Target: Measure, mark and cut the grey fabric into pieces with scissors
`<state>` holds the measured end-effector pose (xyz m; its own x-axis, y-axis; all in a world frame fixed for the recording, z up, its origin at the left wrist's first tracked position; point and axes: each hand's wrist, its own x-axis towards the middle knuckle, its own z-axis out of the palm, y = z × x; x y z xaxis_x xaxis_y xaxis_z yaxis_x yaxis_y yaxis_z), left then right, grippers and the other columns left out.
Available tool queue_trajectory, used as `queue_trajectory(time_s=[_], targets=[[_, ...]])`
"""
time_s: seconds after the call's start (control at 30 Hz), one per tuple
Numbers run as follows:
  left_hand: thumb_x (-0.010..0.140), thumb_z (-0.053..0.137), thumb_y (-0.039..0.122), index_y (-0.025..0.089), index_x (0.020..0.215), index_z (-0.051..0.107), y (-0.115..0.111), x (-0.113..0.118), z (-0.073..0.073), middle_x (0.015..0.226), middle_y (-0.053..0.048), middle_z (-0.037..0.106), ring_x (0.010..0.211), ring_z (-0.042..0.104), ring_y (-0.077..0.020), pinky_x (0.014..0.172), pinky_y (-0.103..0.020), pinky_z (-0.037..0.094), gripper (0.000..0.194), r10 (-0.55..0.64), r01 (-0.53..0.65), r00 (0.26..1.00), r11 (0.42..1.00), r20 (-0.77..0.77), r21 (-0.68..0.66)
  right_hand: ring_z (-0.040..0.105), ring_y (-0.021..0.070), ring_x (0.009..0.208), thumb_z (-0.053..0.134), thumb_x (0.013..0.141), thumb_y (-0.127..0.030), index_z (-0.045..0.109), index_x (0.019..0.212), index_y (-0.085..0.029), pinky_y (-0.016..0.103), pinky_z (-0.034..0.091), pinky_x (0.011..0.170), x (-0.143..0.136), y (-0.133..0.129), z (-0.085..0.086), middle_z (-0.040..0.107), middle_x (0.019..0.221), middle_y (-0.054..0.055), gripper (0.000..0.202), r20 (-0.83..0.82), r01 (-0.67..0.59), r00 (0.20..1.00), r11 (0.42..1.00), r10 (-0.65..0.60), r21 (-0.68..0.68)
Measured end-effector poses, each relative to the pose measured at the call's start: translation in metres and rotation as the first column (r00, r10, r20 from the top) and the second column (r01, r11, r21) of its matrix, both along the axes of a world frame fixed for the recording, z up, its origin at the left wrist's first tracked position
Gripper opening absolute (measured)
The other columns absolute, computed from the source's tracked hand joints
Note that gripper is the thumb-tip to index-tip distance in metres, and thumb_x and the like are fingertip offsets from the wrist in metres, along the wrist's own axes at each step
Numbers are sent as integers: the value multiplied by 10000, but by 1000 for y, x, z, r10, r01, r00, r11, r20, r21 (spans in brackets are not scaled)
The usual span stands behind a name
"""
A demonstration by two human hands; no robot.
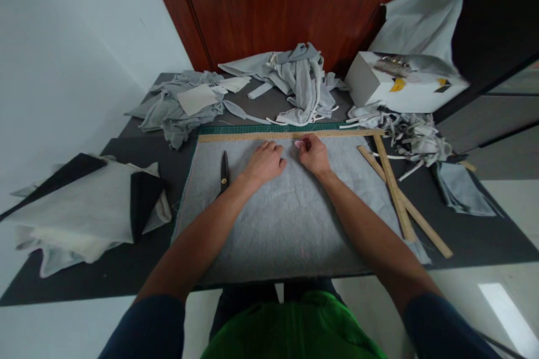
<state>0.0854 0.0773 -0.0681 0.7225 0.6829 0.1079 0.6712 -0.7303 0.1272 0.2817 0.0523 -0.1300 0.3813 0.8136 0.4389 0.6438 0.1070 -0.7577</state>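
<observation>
At the near side, a person in a green garment (295, 331) with dark blue sleeves (158, 322) stands against a long dark grey bench (105, 275). A broad sheet of grey woven cloth (286, 230) lies spread on the bench, directly in front of the person. A pair of black metal scissors (224, 171) rests on the cloth, partly hidden by the left forearm. To the right, two straight light-brown wooden strips (391, 185) cross each other, partly over the cloth. To the left lies a stack of off-white cloth with black panels (84, 196).

The left hand (264, 164) rests on the cloth, fingers loosely bent, thumb set apart from them. The right hand (314, 155) has its fingers clamped on a small, flat, pinkish-white piece (299, 145), located just beside the near edge of a long yellowish wooden ruler (252, 136). The ruler spans the far part of the cloth; a green gridded mat (244, 129) shows beyond it.

Farther back are heaps of grey cloth scraps (303, 78) and a white rectangular box (404, 92). A red-brown wooden panel (286, 5) stands behind.
</observation>
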Motion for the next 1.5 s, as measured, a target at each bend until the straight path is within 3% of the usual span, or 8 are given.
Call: queue_trajectory(time_s=[0.2,0.6,0.97,1.13,1.3,1.5], targets=[[1013,501,354,213,1297,649,-1,-2,-3,1260,-112,583,1271,477,-294,1124,-429,390,350,-20,21,1000,999,21,-34,634,223,841,554,959,-456,661,960,-206,390,548,839,4,0,-2,705,921,87,272,111,-31,994,997,23,68],[1033,495,386,176,1357,624,5,1,-12,1332,-132,517,1338,414,-322,1153,-467,338,407,-26,29,999,996,36,-87,609,242,925,537,967,-348,664,975,-189,435,523,907,16,6,-8,662,963,92,204,157,-81,985,996,74,43],[1055,387,307,240,1318,637,-1,-6,-1,1217,-100,572,1186,496,-273,1070,-428,421,369,-18,17,1000,1000,-25,-19,653,259,935,524,901,-247,697,978,-170,404,541,898,-7,-8,8,713,966,127,204,197,-55,979,998,47,36],[998,466,241,236,1299,629,-1,-9,-4,1232,-108,572,1191,492,-289,1026,-440,436,342,-11,11,1000,1000,-5,-1,676,246,880,546,917,-316,699,1013,-181,393,567,845,-10,-9,6,733,990,130,225,133,-19,991,998,11,58],[986,487,250,227,1273,640,0,-9,-5,1212,-115,576,1180,497,-303,980,-440,453,326,-4,4,1000,1000,11,-8,700,223,774,587,918,-383,689,971,-189,378,579,779,-6,-6,7,756,916,110,226,-25,-20,1000,1000,19,-22],[985,487,266,235,1220,661,-1,-10,-5,1186,-104,583,1160,501,-292,983,-435,459,293,6,-5,1000,1000,19,-5,716,224,795,652,870,-344,669,907,-201,379,567,809,17,29,28,768,854,70,149,-66,-20,998,999,18,-37]])
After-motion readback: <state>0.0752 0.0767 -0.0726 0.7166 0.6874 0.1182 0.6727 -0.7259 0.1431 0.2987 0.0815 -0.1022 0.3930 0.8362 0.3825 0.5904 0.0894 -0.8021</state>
